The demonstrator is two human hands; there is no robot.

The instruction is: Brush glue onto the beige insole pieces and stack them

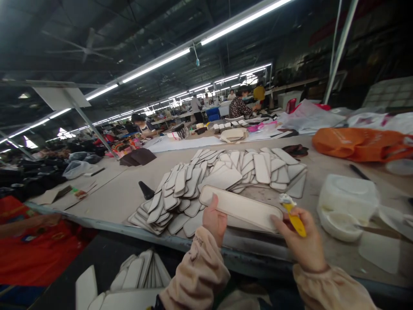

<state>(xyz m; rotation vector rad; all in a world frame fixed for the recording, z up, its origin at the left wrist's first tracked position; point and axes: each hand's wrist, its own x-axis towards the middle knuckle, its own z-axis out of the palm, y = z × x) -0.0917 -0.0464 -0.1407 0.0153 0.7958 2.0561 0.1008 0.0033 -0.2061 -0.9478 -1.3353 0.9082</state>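
My left hand (pixel 215 219) grips the left part of a long cream panel (pixel 241 209) with rounded corners and a darker rim, its thumb on top. At the panel's right end, my right hand (pixel 303 241) pinches the edge with thumb and finger. That same hand also holds a yellow-handled brush (pixel 296 221), its bristle end coated in something white and pointing up and left. Just beyond the panel lies a large heap of similar cream pieces (pixel 183 181), overlapping one another on the table (pixel 135 172).
To the right stands a whitish translucent plastic container (pixel 348 198). An orange bag (pixel 361 144) lies behind it. A black pointed object (pixel 146 190) is left of the heap. More cream pieces (pixel 138 275) lie below the table edge. Co-workers sit farther back, one in a patterned top (pixel 238 106).
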